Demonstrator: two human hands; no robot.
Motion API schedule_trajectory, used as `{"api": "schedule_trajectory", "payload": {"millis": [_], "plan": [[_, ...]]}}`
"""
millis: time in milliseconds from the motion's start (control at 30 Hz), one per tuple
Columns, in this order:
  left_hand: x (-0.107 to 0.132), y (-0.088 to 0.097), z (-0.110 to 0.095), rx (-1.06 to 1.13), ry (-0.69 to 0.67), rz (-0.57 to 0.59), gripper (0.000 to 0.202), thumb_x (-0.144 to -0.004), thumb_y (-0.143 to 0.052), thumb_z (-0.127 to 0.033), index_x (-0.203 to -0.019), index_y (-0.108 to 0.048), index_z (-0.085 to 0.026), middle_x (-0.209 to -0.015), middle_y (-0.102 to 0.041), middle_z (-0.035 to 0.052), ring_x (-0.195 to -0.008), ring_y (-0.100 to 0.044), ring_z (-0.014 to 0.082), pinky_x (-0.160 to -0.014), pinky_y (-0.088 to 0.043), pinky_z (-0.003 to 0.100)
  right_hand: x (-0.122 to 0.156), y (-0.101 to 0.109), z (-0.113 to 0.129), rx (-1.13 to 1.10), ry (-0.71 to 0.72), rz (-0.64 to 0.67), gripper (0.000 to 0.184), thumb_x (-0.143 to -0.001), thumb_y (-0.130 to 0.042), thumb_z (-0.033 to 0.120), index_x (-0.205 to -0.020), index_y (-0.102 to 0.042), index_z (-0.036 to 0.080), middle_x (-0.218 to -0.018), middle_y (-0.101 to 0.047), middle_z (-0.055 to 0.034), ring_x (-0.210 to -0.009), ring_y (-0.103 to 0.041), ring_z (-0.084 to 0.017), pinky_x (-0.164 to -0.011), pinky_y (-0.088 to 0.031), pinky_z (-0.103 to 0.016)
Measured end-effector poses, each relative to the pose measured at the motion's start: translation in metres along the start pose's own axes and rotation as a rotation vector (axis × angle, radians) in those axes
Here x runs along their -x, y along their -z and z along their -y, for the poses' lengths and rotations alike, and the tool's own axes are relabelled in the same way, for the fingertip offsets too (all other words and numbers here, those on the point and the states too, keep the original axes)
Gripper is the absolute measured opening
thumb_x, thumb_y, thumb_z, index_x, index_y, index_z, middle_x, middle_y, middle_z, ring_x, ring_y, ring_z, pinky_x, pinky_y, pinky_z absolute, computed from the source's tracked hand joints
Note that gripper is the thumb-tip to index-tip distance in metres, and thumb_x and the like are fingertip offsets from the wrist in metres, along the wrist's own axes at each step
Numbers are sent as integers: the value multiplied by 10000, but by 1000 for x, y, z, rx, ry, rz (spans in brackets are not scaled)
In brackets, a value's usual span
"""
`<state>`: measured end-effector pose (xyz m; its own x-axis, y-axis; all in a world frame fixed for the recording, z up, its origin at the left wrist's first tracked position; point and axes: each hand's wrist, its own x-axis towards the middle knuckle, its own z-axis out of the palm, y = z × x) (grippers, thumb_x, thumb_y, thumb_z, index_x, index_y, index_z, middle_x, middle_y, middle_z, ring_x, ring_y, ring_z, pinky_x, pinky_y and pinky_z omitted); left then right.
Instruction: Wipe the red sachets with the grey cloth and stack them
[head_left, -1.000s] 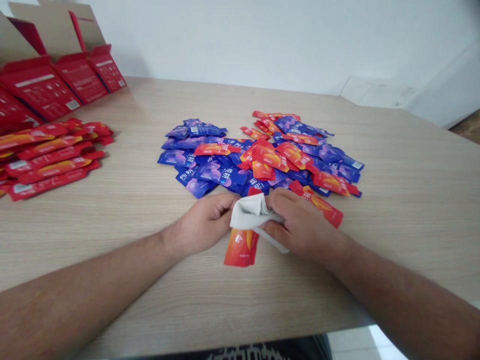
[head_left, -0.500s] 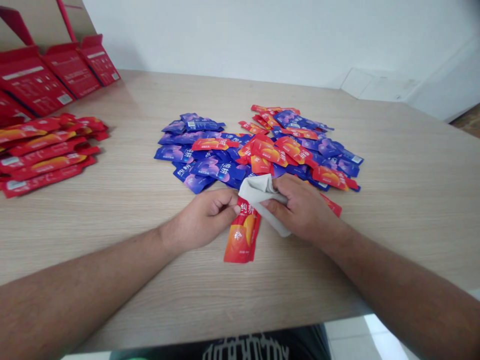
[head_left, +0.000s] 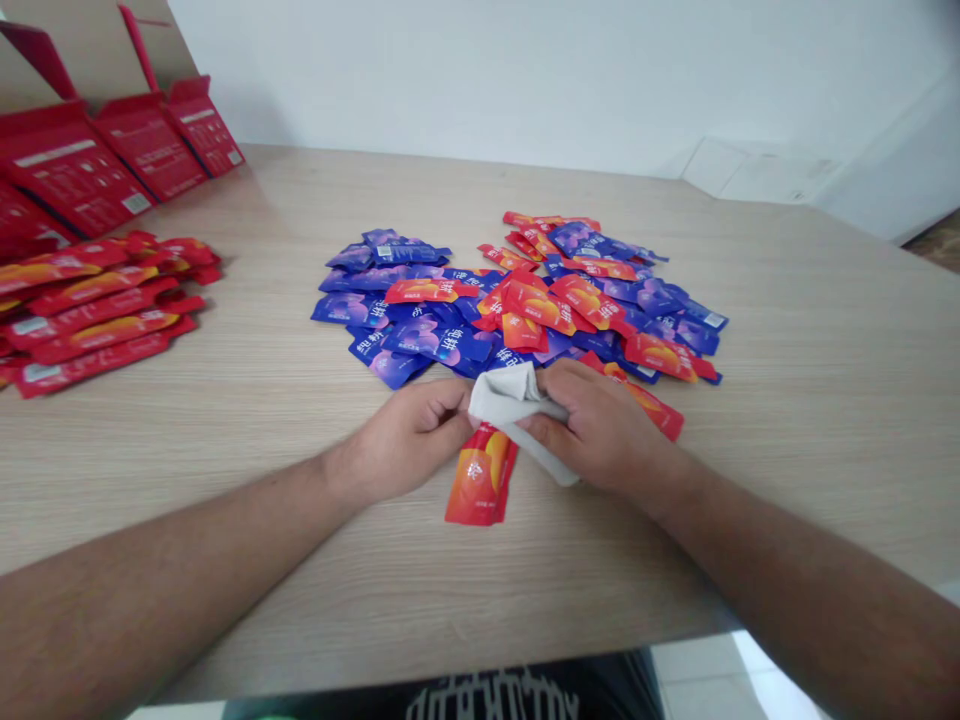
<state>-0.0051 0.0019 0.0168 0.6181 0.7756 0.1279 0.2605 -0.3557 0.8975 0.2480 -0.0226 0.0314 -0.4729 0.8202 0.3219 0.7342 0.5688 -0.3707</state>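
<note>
Left hand [head_left: 409,437]: fingers curled in a narrow grip; they pinched the left edge of the grey cloth [head_left: 510,397]; the wrist and forearm rested low over the table.

Right hand [head_left: 600,430]: closed in a narrow grip over the cloth's right side; fingers pressed the fabric from above; the thumb side was tucked into its folds.

Grey cloth: bunched between both hands; a folded tail hung down to the right, touching or just above the table.

Red sachet [head_left: 480,478]: flat on the table, directly below the cloth and between the hands; its upper end was hidden under the cloth; I could not tell whether either hand gripped it.

Second red sachet [head_left: 660,412]: lay just beside the right hand, at the near edge of the heap.

Heap of sachets [head_left: 517,300]: blue and red, loosely overlapping, just beyond the hands.

Row of long red packets [head_left: 97,315]: stacked at the table's far left, well apart from the hands.

Rest: red cardboard boxes [head_left: 75,165] stood open beyond the packets; the wooden table [head_left: 225,520] bore everything; a white wall [head_left: 525,80] rose behind it.
</note>
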Motion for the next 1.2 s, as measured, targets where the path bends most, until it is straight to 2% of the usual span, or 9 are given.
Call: {"api": "schedule_trajectory", "payload": {"millis": [100, 300, 467, 633, 800, 967, 1100, 1133, 1200], "plan": [[1, 0, 1, -48, 21, -78, 266, -1029, -536, -351, -888, -653, -159, -875, -624, 25, -794, -566, 156, -713, -489, 279, -1, 1, -3, 29, -30, -71, 196, -1009, -649, 391, -968, -600, 205, -990, -667, -72, -882, -603, -235, -772, -465, -339], [0, -3, 3, -37, 98, -137, 280, -1038, -533, -400, -893, -617, -175, -857, -609, 16, -774, -533, 153, -692, -463, 274, 1, 4, 2, 30, 19, -53, 162, -995, -658, 338, -940, -566, 216, -993, -650, -59, -863, -602, -216, -751, -462, -321], [-3, -3, 1, 56, 128, -139, 244, -1004, -579, -365, -842, -587, -182, -778, -568, -11, -690, -474, 126, -610, -411, 236, 3, 0, 8, 40, 19, -50, 140, -990, -665, 321, -965, -580, 212, -1037, -660, -80, -919, -621, -239, -798, -491, -352], [-4, -5, 2, 245, 160, -169, 282, -994, -598, -418, -833, -530, -197, -697, -513, -42, -589, -424, 98, -533, -356, 210, 4, -2, 11, 37, 129, 103, 114, -1000, -656, 297, -1067, -631, 208, -1095, -676, -85, -994, -646, -257, -855, -514, -378], [-4, -8, 4, 328, 232, -122, 285, -988, -620, -449, -888, -540, -195, -742, -577, -34, -589, -507, 94, -554, -435, 213, 2, -2, 5, 61, -6, -73, 128, -998, -662, 312, -1004, -612, 195, -1059, -669, -93, -953, -646, -254, -801, -513, -366], [-4, -6, 4, 334, 187, -134, 302, -987, -635, -440, -846, -532, -193, -683, -520, -51, -566, -448, 82, -526, -384, 191, 3, -4, 7, 22, 154, 118, 123, -1000, -656, 298, -1073, -633, 202, -1101, -675, -84, -1013, -651, -259, -874, -525, -381], [-5, -6, 5, 335, 234, -136, 307, -996, -622, -453, -859, -524, -196, -710, -550, -44, -572, -473, 84, -533, -408, 192, 2, -3, 4, 38, 17, -57, 115, -1002, -655, 296, -1024, -623, 187, -1065, -670, -92, -983, -648, -256, -847, -519, -370], [-5, -6, 5, 338, 240, -141, 307, -998, -618, -457, -864, -524, -197, -713, -552, -44, -572, -476, 85, -532, -410, 193, 1, -3, 4, 39, 5, -71, 113, -997, -660, 292, -1012, -620, 187, -1057, -667, -91, -976, -645, -255, -843, -516, -369], [-5, -6, 6, 338, 226, -153, 315, -993, -625, -466, -861, -525, -198, -704, -543, -44, -569, -470, 87, -525, -400, 194, 2, -3, 4, 31, 64, 10, 104, -987, -669, 284, -1012, -621, 195, -1047, -662, -79, -968, -639, -252, -840, -513, -369]]}}
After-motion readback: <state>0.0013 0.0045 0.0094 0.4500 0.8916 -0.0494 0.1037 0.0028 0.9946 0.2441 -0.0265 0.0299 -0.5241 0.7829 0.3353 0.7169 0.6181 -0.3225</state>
